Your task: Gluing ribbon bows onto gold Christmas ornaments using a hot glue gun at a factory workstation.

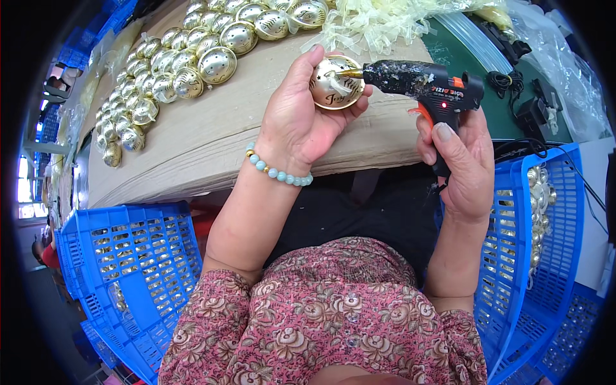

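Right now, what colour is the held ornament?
Gold ornament with black markings, clearest in the head view.

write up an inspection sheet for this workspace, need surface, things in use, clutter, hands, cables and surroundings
Surface: brown cardboard lies over a green tabletop.
Things in use: a gold round ornament and a black glue gun, its red light lit, its nozzle at the ornament's face; exact contact cannot be told.
Clutter: many more gold ornaments to the left, a heap of pale ribbon pieces, clear plastic.
Hands: left hand holds the ornament; right hand grips the gun's handle.
Cables: a coiled black cable beside a black adapter, at the right.
Surroundings: a blue crate on the left and another on the right, gold items showing through their slots.
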Demonstrator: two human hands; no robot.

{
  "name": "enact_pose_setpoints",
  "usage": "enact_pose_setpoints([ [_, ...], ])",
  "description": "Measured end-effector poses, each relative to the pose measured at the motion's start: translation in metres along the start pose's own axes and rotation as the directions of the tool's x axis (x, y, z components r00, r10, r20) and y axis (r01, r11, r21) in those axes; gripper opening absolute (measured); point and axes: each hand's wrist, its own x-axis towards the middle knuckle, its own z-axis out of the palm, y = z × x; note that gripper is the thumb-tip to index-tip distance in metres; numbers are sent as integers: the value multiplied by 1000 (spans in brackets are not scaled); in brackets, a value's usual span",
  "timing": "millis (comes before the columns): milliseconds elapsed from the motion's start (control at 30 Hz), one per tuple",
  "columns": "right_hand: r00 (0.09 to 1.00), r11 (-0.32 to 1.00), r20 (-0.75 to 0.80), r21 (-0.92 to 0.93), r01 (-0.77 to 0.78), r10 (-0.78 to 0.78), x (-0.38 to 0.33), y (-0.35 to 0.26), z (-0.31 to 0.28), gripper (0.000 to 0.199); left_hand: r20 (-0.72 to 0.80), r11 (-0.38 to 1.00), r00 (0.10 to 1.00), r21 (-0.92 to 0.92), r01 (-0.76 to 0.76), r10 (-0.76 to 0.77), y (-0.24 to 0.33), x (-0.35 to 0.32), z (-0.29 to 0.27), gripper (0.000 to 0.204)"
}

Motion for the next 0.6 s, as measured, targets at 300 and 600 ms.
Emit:
enact_pose_setpoints([
  [300, 999, 993, -1, -110, 49, -50, -1, -3, 5, 41, -49, 997, 998, 71, -41, 45, -1, -4, 4, 31],
  [600, 995, 977, -42, -196, 79, -89, -3, -14, 11, 45, -55, 974, 994, 211, -82, 96, 4, -7, 1, 30],
])
